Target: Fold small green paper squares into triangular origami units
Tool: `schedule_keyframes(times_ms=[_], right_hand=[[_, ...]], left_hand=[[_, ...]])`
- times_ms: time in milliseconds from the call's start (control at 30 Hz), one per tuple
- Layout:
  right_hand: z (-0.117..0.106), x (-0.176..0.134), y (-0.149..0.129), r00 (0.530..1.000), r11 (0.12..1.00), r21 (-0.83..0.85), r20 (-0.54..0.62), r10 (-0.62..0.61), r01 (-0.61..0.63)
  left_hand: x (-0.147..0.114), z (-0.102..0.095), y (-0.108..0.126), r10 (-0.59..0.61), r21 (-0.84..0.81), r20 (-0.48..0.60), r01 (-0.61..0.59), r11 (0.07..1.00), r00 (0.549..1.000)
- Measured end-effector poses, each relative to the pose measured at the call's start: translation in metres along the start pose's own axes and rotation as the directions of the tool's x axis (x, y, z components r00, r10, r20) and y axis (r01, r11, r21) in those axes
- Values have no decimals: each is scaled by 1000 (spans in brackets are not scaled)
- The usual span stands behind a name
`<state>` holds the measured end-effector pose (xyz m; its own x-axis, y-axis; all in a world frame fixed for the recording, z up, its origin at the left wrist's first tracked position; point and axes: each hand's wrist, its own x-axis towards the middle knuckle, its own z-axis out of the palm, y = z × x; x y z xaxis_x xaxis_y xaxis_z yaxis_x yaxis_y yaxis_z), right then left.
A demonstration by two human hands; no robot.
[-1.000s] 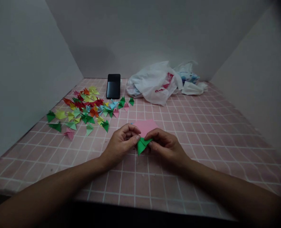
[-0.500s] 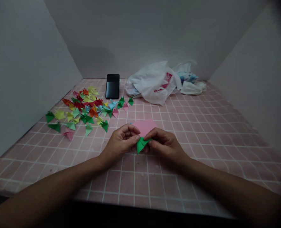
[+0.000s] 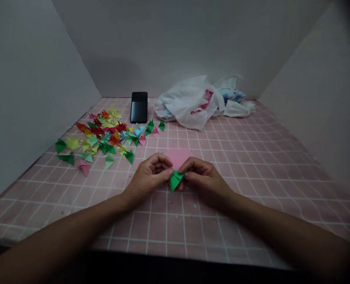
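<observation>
A folded piece of green paper (image 3: pixel 176 181) is held between my two hands, its point hanging down. My left hand (image 3: pixel 154 172) pinches its left side between thumb and fingers. On the other side, my right hand (image 3: pixel 203 176) grips the upper right edge with thumb and forefinger. Just behind the hands, pink paper (image 3: pixel 179 157) lies on the table, partly covered by my fingers. A small blue bit shows at its left edge.
Many small folded paper pieces (image 3: pixel 106 138) in several colours are spread over the left of the checked tablecloth (image 3: pixel 251 165). A black phone (image 3: pixel 139 107) lies behind them. White plastic bags (image 3: pixel 189 102) rest against the back wall.
The right hand has shifted slightly left, and the green paper's right corner is more covered by its fingers. The whole view has moved a little.
</observation>
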<state>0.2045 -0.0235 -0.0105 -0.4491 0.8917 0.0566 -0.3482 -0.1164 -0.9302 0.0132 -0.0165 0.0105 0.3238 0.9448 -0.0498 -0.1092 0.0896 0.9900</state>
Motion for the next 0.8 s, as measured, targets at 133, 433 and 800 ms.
schedule_keyframes(times_ms=[133,433,800], right_hand=[[1,1,-1,1000,999,34,0,29,-29],[5,1,-7,987,985,-93,-85,135,-143],[6,0,-8,968,966,-121,-126,216,-231]], left_hand=[[0,0,2,24,59,-30,-23,998,999],[-5,3,3,131,213,-78,-112,971,988],[0,-1,3,26,127,-10,-24,992,1000]])
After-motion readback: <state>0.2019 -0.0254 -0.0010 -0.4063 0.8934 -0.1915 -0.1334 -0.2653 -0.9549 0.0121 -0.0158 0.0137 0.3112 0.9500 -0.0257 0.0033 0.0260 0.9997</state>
